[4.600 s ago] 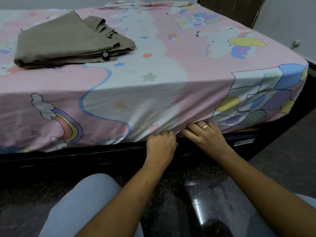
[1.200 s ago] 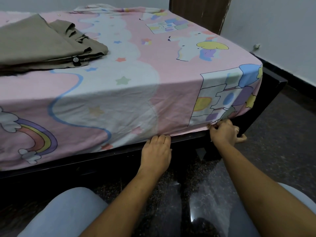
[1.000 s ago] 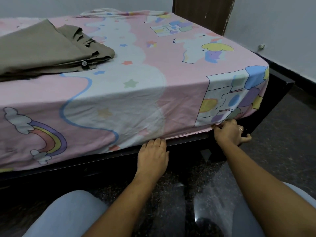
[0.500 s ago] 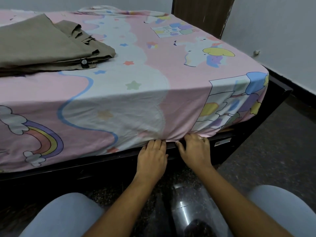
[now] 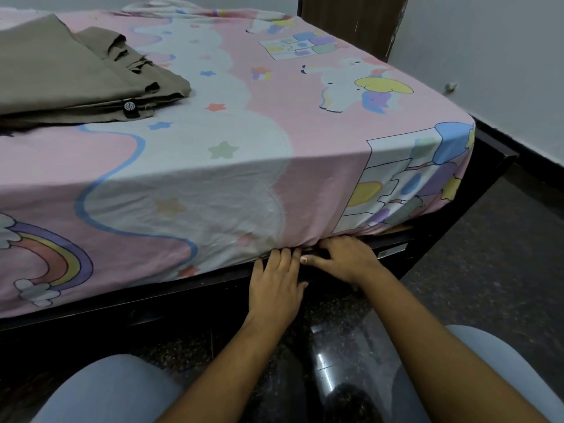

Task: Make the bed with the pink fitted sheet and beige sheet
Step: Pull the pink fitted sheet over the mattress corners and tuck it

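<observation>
Plainly, the risk sits at the hem. The pink fitted sheet (image 5: 244, 166) covers the top and near side of the mattress, its lower edge meeting the dark bed frame (image 5: 137, 309). The left hand (image 5: 276, 288) lies flat against the frame, its grip spread and straight, with the fingertips pushed up under the hem. The right hand (image 5: 348, 259) is just beside it, toward the frame's near corner, thumb stretched out toward the left hand. Its fingers vanish under the cloth, so I cannot tell whether that grip pinches fabric or only pushes.

If both hands drag the hem toward this one spot, the stretch could pull the sheet off the frame's near corner, where a sliver of pale wood (image 5: 399, 228) already shows below the cloth. Small creases fan out above the hands, and too shallow a tuck would likely let them spring back out. Fingers wedged between mattress and frame could also be pinched.

Above the frame, far back on the mattress top, the beige sheet (image 5: 70, 74) lies folded with a small dark label (image 5: 130, 106) at its edge; it is not yet spread. Below the frame, two knees in pale blue (image 5: 106, 389) rest over the dark polished floor (image 5: 488, 270), close in, which I judge leaves the arms little room to swing sideways. Beyond the frame's far corner stand a white wall (image 5: 488, 56) and a brown wooden panel (image 5: 351, 22).
</observation>
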